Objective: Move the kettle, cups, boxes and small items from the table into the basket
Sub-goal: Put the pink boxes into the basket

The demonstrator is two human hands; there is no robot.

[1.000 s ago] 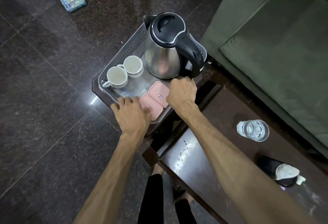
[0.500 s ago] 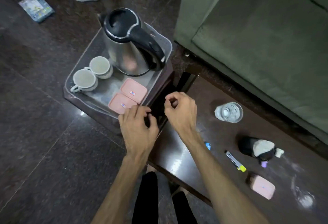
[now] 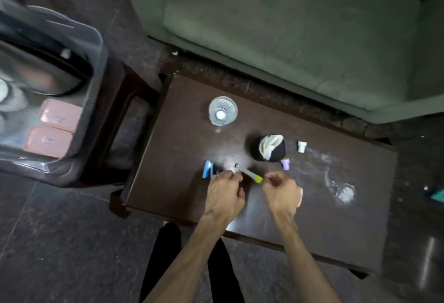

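Note:
The clear plastic basket (image 3: 96,81) stands at the left on a dark stool. It holds the blurred steel kettle (image 3: 43,79), two pink boxes (image 3: 60,115) and pale cups (image 3: 3,91) at the frame's edge. On the dark table (image 3: 324,218) lie a blue clip-like item (image 3: 207,169) and a pen (image 3: 249,174) with a yellow-green end. My left hand (image 3: 224,194) hovers between these two, fingers bent down and holding nothing. My right hand (image 3: 281,194) is curled, thumb and forefinger right at the pen's yellow end. Whether they grip the pen is unclear. A pink edge peeks out under that hand.
Further back on the table are a glass of water (image 3: 223,110), a black-and-white bundle (image 3: 270,147), a small white cap (image 3: 301,146) and a purple piece (image 3: 286,163). White powdery smears (image 3: 343,192) mark the right side. A green sofa (image 3: 276,26) borders the far edge.
My view has swung right from the basket to the table. Both hands left the basket's edge and came down over the blue item and the pen.

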